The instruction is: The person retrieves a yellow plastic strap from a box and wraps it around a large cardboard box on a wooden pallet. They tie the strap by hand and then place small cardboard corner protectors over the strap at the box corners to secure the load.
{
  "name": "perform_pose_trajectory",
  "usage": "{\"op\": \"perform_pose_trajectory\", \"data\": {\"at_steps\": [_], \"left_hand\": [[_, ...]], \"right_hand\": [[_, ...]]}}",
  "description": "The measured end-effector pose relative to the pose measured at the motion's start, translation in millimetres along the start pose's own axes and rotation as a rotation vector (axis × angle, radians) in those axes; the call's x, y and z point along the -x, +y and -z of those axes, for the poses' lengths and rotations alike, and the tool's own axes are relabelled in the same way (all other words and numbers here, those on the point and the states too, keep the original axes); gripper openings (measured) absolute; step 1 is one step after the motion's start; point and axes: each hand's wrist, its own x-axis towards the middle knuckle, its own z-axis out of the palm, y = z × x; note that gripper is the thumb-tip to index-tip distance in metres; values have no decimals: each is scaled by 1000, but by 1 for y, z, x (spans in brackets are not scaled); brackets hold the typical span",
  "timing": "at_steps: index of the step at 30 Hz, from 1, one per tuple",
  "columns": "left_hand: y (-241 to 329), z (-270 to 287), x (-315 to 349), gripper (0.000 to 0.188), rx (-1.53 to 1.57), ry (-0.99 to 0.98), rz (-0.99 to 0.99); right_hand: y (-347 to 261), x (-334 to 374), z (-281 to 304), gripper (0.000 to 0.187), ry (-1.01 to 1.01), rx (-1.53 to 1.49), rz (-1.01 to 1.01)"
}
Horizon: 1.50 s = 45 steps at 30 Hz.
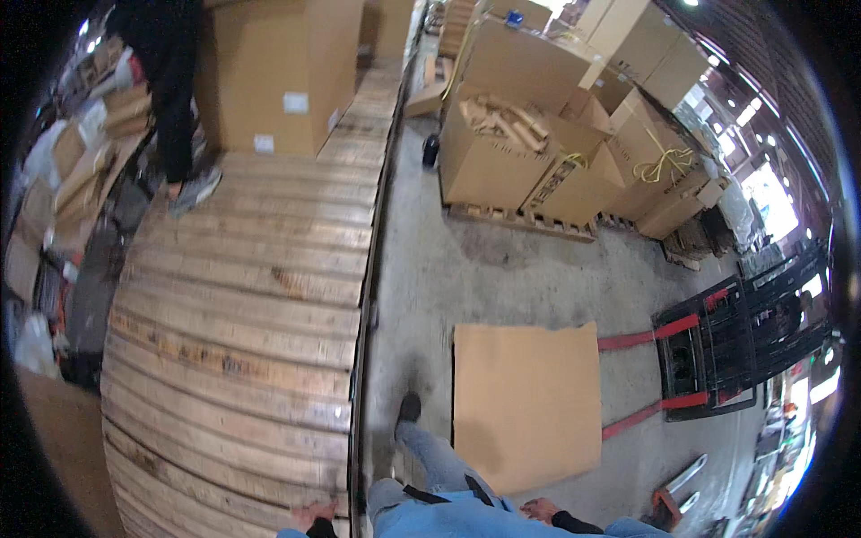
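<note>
Low at the lower edge, my left hand (pixel 314 513) hangs over the near end of a slatted wooden platform (pixel 242 309). Its fingers look loosely spread, a little blurred, and nothing shows in them. My right hand (pixel 540 509) hangs beside my blue top, its fingers loosely bent and nothing visible in it. Nearest to that hand is a flat brown cardboard sheet (pixel 527 403), lying in front of the red forks (pixel 628 341) of a lift truck. I cannot tell whether either hand touches anything. One of my legs (pixel 435 455) is stretched forward on the concrete floor.
Another person's leg (pixel 179 117) stands on the platform by a large cardboard box (pixel 260 81). Open cardboard boxes (pixel 493 170) with scraps sit on a pallet (pixel 520 221) ahead. The black lift truck (pixel 708 350) is at the right. Piled waste (pixel 67 170) lies along the left.
</note>
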Motion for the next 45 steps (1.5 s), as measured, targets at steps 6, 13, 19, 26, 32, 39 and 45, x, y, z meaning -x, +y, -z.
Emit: {"op": "perform_pose_trajectory", "data": {"at_steps": [6,13,19,26,32,39,45], "left_hand": [[184,91,-63,66,-415,-23,-431],[480,203,-42,87,632,134,-619],[633,259,-85,72,509,76,-673],[790,388,-134,43,114,-42,-1005],[1021,439,-93,84,-44,8,-950],[1290,391,45,79,194,-99,-1082],[1458,334,185,69,274,-284,-1256]], "right_hand": [[-67,-156,316,38,823,-486,-292],[-226,-272,575,52,882,-652,118],[-201,-349,577,47,775,-599,-26],[-56,-290,552,27,673,-716,-662],[-32,-295,641,23,1185,-1648,-621],[28,-395,772,32,873,-1321,-431],[150,-338,935,49,1059,-1490,-395]]}}
